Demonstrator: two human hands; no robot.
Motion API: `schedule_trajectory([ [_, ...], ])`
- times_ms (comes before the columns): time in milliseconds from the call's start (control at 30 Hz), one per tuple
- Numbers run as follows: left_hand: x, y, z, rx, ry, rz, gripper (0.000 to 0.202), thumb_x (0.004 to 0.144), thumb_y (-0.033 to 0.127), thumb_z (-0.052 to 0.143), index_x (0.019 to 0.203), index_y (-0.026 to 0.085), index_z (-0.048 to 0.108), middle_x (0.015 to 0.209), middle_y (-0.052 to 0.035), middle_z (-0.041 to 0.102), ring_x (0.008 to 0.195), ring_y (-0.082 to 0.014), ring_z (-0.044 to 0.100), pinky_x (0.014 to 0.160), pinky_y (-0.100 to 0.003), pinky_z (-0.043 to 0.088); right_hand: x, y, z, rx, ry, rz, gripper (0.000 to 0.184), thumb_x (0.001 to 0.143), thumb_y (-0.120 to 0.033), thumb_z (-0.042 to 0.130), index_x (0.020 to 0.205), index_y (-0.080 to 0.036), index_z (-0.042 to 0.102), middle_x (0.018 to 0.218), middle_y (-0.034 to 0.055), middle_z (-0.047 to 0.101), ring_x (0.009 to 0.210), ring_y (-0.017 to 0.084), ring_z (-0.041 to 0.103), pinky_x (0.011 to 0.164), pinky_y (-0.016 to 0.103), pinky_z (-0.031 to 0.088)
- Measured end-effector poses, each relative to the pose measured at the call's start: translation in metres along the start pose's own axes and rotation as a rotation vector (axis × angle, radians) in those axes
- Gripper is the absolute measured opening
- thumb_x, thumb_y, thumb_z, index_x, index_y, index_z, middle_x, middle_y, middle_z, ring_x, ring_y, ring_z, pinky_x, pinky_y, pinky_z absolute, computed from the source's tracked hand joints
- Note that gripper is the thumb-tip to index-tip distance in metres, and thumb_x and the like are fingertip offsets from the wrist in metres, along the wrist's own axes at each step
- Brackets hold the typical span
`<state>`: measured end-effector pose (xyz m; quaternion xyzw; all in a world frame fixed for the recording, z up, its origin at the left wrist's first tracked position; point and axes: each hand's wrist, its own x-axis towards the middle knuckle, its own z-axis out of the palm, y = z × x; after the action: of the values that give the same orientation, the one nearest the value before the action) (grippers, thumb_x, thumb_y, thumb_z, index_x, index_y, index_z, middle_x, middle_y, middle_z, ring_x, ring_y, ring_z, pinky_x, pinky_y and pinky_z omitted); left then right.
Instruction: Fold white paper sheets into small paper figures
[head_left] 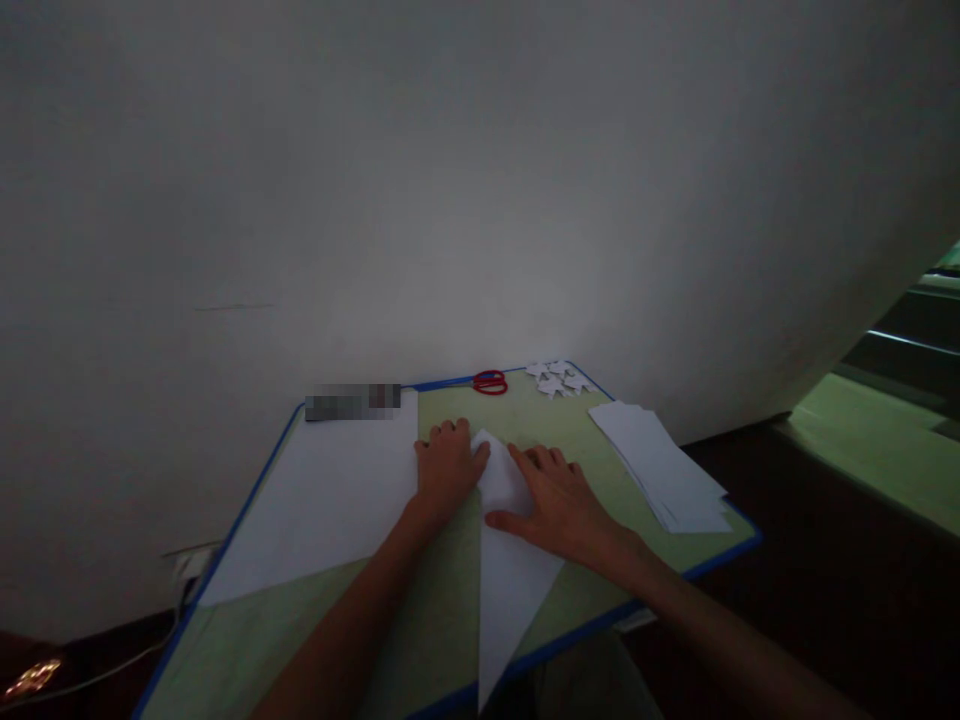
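Upon the pale green tabletop (450, 405), near its front edge, lay the folded white sheet (514, 595) that both our hands were touching. It narrowed downward to a sharp point reaching just past the table's blue edging (577, 633), with a long, straight side on the left and a wide corner to the right.

We had our left hand (448, 465) at the sheet's upper left, thumb on the paper, the other fingers lightly bent and off to its left; we could not tell whether it pinched the paper. Our right hand (559, 505) lay over the sheet's right side with a wide grip, thumb and forefinger well apart, the thumb resting across the paper and the forefinger near its upper right edge.

To our left we had a large white sheet (322, 500) spread flat, with a dark strip (352, 403), blurred out, along its far end. Toward the wall (480, 200) lay red-handled scissors (490, 382), and just right of them, in the far corner, a cluster of white star-shaped paper cutouts (553, 385). To our right we saw a loosely fanned stack of white paper (660, 470), apart from our hand.
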<state>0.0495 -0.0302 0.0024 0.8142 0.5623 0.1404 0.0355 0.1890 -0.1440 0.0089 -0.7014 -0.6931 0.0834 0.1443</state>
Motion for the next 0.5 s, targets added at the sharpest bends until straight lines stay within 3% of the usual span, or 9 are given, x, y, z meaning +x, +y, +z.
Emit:
schedule_trajectory([
  [133,0.003,-0.003,-0.001,-0.097,-0.028,-0.019,0.036,0.093,0.042,0.059,0.119,0.018,0.063,0.120,-0.0145,0.067,0.119,-0.0330,0.059,0.098,-0.049,0.043,0.016,0.010,0.002,0.084,-0.016,-0.009,0.092,0.086,-0.073,0.061,0.156,-0.017,0.043,0.143,0.0206,0.055,0.130,0.041,0.047,0.106,0.057,0.036],
  [233,0.004,-0.004,-0.002,-0.123,-0.039,-0.036,0.029,0.089,0.041,0.063,0.108,0.019,0.066,0.119,-0.0135,0.067,0.119,-0.0325,0.059,0.097,-0.049,0.044,0.042,0.022,0.004,0.204,-0.030,0.012,0.080,0.090,-0.059,0.064,0.153,-0.014,0.045,0.133,0.0172,0.064,0.126,0.034,0.054,0.105,0.048,0.039],
  [367,0.005,-0.007,0.000,-0.146,-0.049,-0.048,0.024,0.088,0.040,0.064,0.100,0.020,0.068,0.117,-0.0117,0.067,0.120,-0.0323,0.058,0.099,-0.049,0.042,0.075,0.028,0.008,0.250,-0.102,0.029,0.069,0.081,-0.046,0.079,0.139,-0.015,0.057,0.119,0.0119,0.072,0.114,0.029,0.062,0.094,0.040,0.044],
  [500,0.007,-0.009,0.002,-0.165,-0.049,-0.071,0.028,0.087,0.039,0.065,0.107,0.020,0.066,0.118,-0.0110,0.067,0.119,-0.0305,0.059,0.099,-0.046,0.043,0.091,0.025,0.013,0.253,-0.127,0.058,0.059,0.074,-0.043,0.085,0.123,-0.018,0.064,0.110,0.0093,0.074,0.103,0.027,0.066,0.084,0.036,0.045],
])
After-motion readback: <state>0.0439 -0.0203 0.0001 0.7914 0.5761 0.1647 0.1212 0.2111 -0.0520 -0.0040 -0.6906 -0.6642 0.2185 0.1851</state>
